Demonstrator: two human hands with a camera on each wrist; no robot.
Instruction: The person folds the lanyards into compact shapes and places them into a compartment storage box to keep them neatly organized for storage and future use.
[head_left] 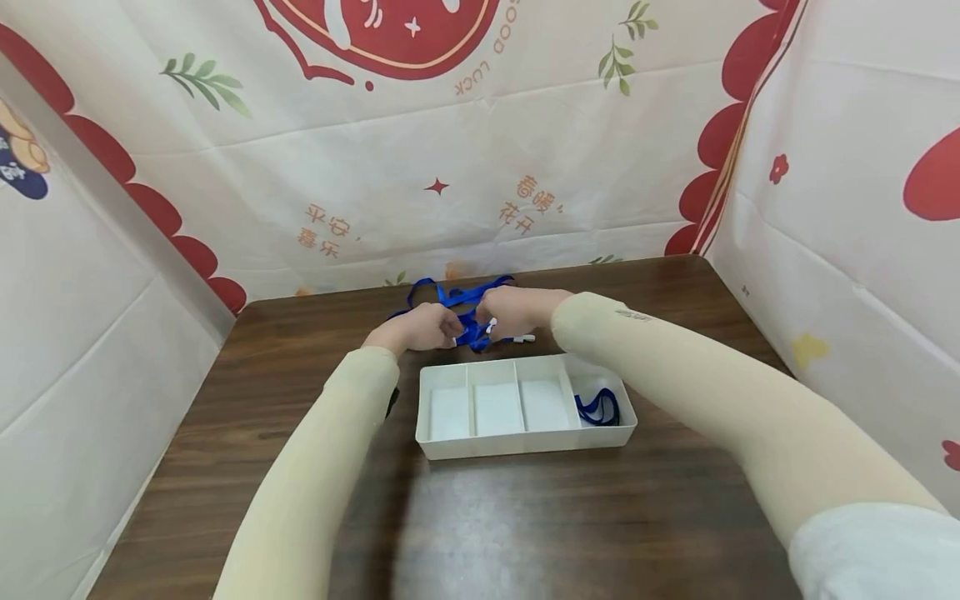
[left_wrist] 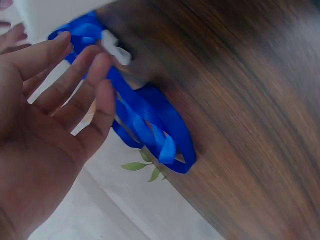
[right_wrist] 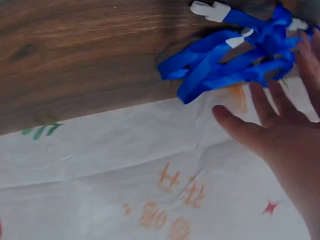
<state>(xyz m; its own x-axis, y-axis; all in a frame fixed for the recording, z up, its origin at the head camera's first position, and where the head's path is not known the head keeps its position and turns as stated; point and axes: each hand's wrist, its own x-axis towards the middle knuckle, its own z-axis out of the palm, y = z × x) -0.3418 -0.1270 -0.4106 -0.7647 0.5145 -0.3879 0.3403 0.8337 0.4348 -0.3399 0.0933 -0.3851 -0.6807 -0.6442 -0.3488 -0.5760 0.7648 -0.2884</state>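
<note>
A tangle of blue lanyards [head_left: 471, 333] with white plastic clips lies on the table near its back edge. My left hand [head_left: 426, 327] is at the left side of the tangle. In the left wrist view its fingers [left_wrist: 75, 100] are loosely bent in front of the blue straps [left_wrist: 150, 125], and no grip on them shows. From the right, my right hand [head_left: 517, 310] reaches over the same pile. The right wrist view shows its thumb and fingers spread beside the lanyards [right_wrist: 215, 60], fingertips close to the straps. Whether they touch is hard to tell.
A white divided tray [head_left: 525, 443] stands in front of the hands. Its rightmost compartment holds a coiled dark blue lanyard [head_left: 600, 408]. A printed white cloth [head_left: 420, 192] hangs behind the brown wooden table [head_left: 480, 533], with more cloth along both sides.
</note>
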